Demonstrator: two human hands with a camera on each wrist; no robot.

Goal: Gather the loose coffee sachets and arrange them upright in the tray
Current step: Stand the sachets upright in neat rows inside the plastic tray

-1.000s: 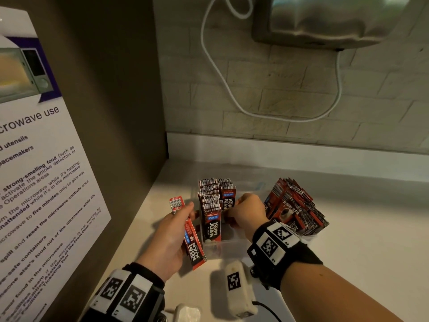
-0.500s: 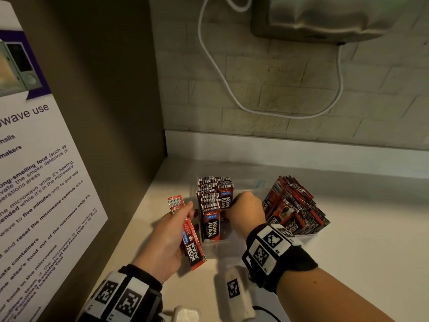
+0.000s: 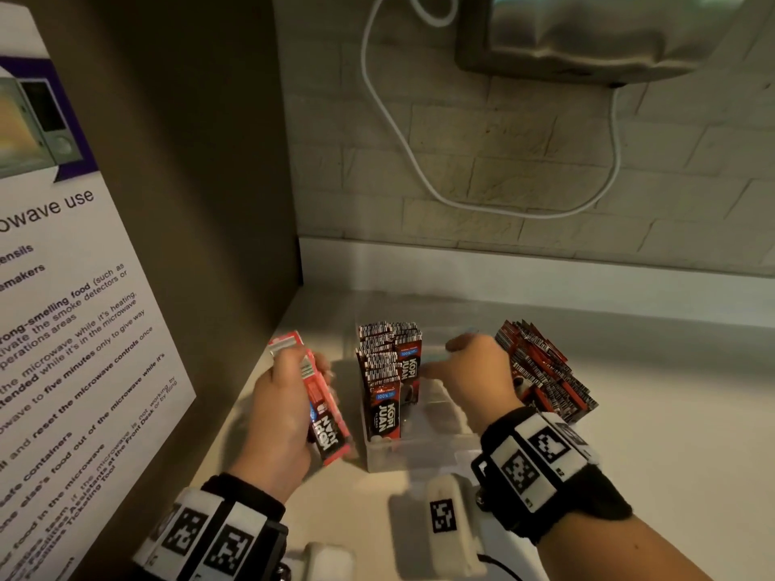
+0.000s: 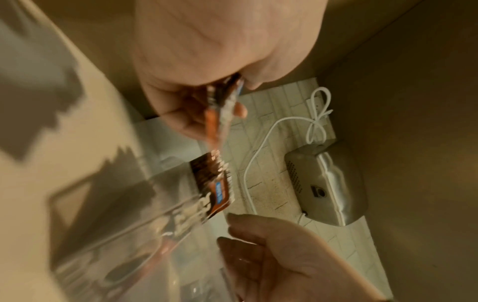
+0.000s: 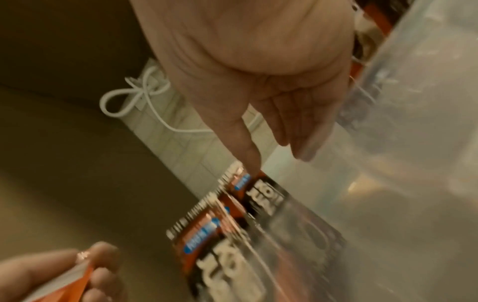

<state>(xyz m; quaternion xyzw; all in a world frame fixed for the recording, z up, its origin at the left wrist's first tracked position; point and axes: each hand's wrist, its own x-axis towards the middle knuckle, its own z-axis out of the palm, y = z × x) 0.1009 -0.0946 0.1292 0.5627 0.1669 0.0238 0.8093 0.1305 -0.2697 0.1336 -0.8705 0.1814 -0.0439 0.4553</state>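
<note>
A clear plastic tray [image 3: 423, 454] stands on the pale counter with red and black coffee sachets [image 3: 388, 371] upright along its left side. My left hand [image 3: 289, 396] grips a small stack of sachets [image 3: 321, 413] just left of the tray, lifted off the counter. In the left wrist view the held sachets [image 4: 222, 110] show edge-on between thumb and fingers. My right hand [image 3: 465, 371] is over the tray's middle, fingers extended. In the right wrist view its thumb tip touches the rear upright sachets [image 5: 256, 190], and the right hand [image 5: 274, 130] holds nothing.
A second bunch of sachets [image 3: 545, 371] leans at the tray's right end. A brown cabinet wall [image 3: 188, 203] with a microwave notice closes the left side. A steel wall unit [image 3: 608, 31] with a white cable hangs above. White devices [image 3: 444, 522] lie near the counter's front.
My left hand has lifted its sachet stack up and slightly left. My right hand has opened and moved back over the tray, away from the front sachets.
</note>
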